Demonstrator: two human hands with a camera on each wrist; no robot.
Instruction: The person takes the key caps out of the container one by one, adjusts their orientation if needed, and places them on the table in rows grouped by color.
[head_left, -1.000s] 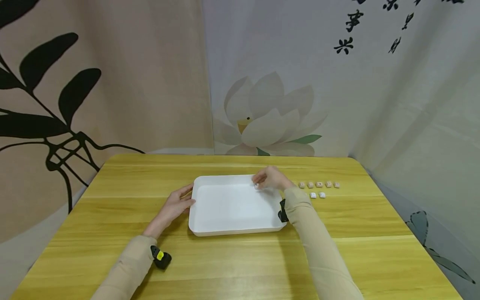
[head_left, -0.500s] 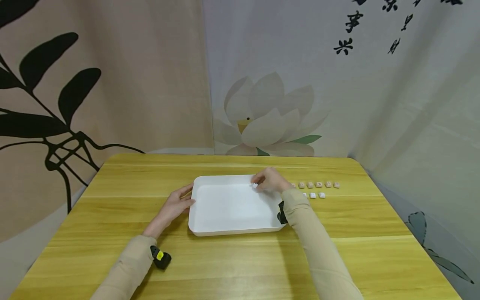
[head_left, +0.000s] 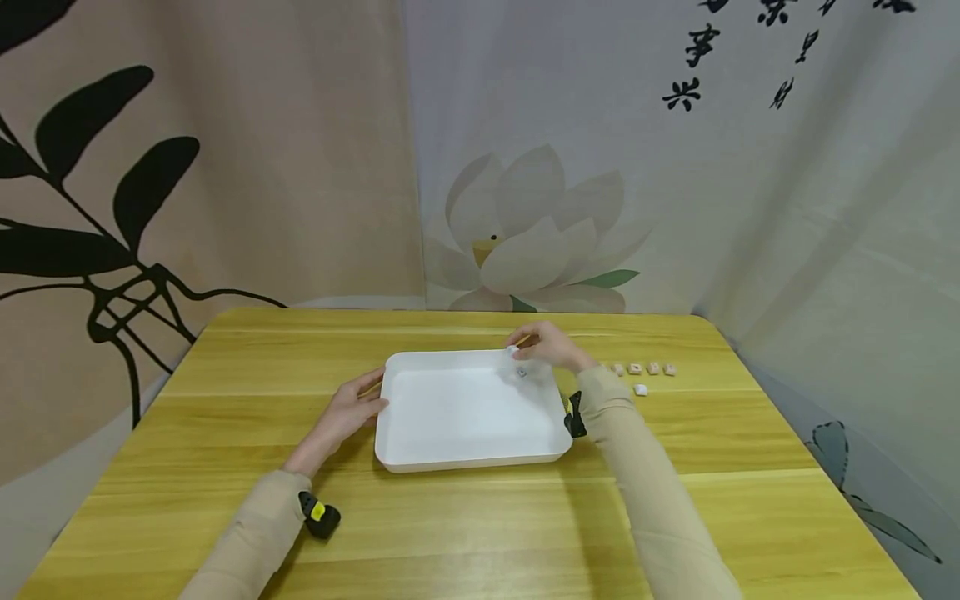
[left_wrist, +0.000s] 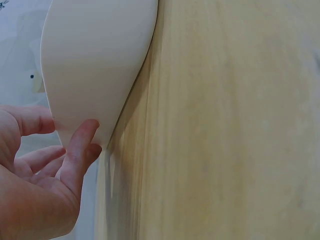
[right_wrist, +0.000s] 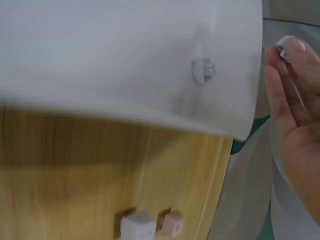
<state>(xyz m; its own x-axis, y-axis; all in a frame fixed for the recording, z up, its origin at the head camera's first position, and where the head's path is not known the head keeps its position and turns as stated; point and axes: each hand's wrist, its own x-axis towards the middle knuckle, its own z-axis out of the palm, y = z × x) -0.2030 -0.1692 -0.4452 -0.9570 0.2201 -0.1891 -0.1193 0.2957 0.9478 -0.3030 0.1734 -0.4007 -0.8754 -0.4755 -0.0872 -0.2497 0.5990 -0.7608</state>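
My left hand (head_left: 352,408) holds the left side of a shallow white tray (head_left: 472,462), its digits against the rim and outer wall. In the left wrist view, the fingers (left_wrist: 82,135) touch this wall. At the tray's far right corner, my right hand (head_left: 549,343) pinches a small white keycap (head_left: 512,351), level with the rim. The right wrist view shows this keycap (right_wrist: 286,46) between thumb and fingertips. Inside the tray, another keycap (right_wrist: 203,70) lies on its side near that corner, apart from my hand.
Right of the tray, a row of pinkish keycaps (head_left: 653,368) sits on the wooden table (head_left: 480,533), with a white keycap (head_left: 641,389) in front. My right sleeve (head_left: 637,467) may cover more of them. A printed curtain (head_left: 337,167) hangs behind the table.
My right hand has moved back from inside the tray to its far rim. A keycap now shows on the tray floor where the fingers were. My left hand stays put.
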